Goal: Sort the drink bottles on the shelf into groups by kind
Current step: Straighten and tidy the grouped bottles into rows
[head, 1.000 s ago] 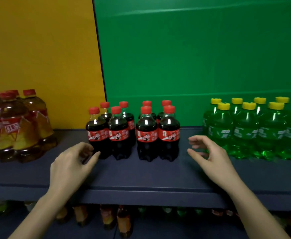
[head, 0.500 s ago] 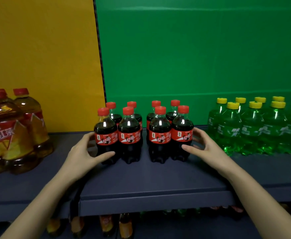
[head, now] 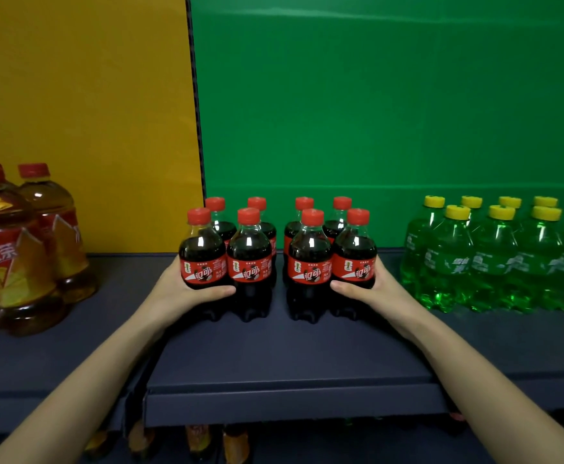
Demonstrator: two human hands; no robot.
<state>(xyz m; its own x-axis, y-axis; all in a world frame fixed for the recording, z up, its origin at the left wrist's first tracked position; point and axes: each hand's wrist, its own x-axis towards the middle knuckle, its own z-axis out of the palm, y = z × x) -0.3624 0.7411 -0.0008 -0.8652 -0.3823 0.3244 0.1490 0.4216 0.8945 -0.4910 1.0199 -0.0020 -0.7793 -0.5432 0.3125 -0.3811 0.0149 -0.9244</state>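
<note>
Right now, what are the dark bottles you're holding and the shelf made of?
The cola bottles: probably clear glossy plastic; light glints on them and the necks are see-through. The shelf: dark blue, matte, maybe painted metal or board; cannot tell which.

Your view is dim but evenly lit, colours heavy. Small white glints on the cola bottles [head: 250, 259] and green bottles [head: 494, 262] put the light above and in front. Your left forearm [head: 89, 373] throws a dark shadow on the shelf [head: 290, 356]. Edges bow; the tea bottles [head: 12, 249] blur slightly
</note>
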